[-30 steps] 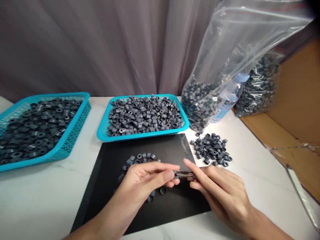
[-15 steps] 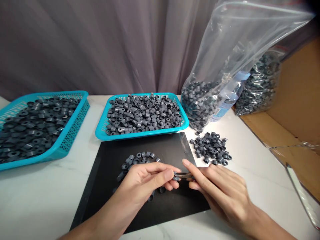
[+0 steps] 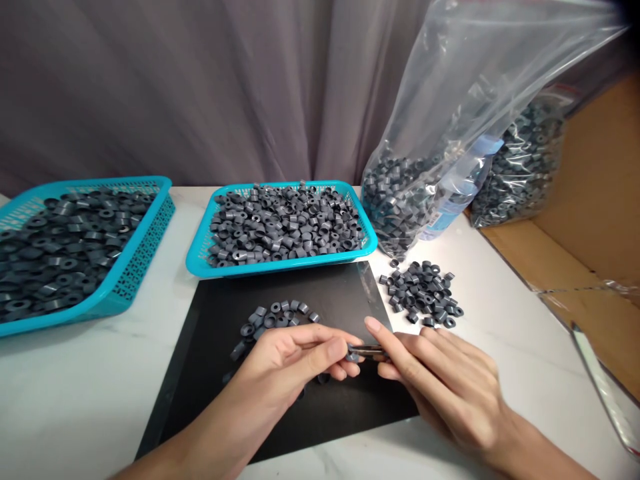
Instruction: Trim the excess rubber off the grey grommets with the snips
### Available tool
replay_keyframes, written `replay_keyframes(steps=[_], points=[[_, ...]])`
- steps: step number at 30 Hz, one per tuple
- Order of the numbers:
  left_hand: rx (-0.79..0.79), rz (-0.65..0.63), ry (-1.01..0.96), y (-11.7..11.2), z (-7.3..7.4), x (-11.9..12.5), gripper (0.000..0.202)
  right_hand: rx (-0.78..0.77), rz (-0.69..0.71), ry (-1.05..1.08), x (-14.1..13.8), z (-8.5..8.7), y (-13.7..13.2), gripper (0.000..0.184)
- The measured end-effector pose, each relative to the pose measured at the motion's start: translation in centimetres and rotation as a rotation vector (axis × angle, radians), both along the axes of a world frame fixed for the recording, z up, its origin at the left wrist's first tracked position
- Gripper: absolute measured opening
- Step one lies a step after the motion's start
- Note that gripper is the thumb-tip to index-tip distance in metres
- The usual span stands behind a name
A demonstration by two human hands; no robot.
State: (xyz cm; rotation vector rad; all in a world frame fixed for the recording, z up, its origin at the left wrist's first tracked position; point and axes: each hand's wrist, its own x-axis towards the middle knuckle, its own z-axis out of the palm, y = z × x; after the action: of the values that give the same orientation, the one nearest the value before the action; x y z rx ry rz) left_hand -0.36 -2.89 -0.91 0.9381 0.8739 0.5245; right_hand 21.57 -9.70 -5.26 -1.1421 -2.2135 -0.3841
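Note:
Between thumb and fingers, my left hand [image 3: 300,363] pinches a small grey plastic ring [image 3: 352,355] above the black mat. My right hand [image 3: 445,380] is closed around a slim metal tool with two narrow jaws [image 3: 369,350], its handles hidden in the palm; the index finger lies extended along it. The jaw tips meet the ring at my left fingertips; whether they are inside it or only on its edge I cannot tell. Beneath and behind my left hand, several loose grey rings [image 3: 275,317] lie on the black mat [image 3: 220,303], partly covered by the hand.
Two blue baskets [image 3: 200,265] [image 3: 127,257] full of grey rings stand behind and left. A loose ring pile [image 3: 425,293] lies right of the mat. Behind it are a clear bag [image 3: 395,193] of rings and a water bottle [image 3: 457,187]. A cardboard box [image 3: 595,200] borders the right.
The view has shifted slightly, so the baskets and mat sit a little higher and farther left. Both hands keep nearly the same pose, with the jaws still at the ring.

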Motion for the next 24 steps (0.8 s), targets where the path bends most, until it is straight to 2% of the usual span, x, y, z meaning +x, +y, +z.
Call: replay_keyframes(steps=[24], points=[[-0.048, -0.011, 0.019, -0.35, -0.31, -0.32, 0.017, 0.062, -0.023, -0.068, 0.1, 0.1, 0.01, 0.063]])
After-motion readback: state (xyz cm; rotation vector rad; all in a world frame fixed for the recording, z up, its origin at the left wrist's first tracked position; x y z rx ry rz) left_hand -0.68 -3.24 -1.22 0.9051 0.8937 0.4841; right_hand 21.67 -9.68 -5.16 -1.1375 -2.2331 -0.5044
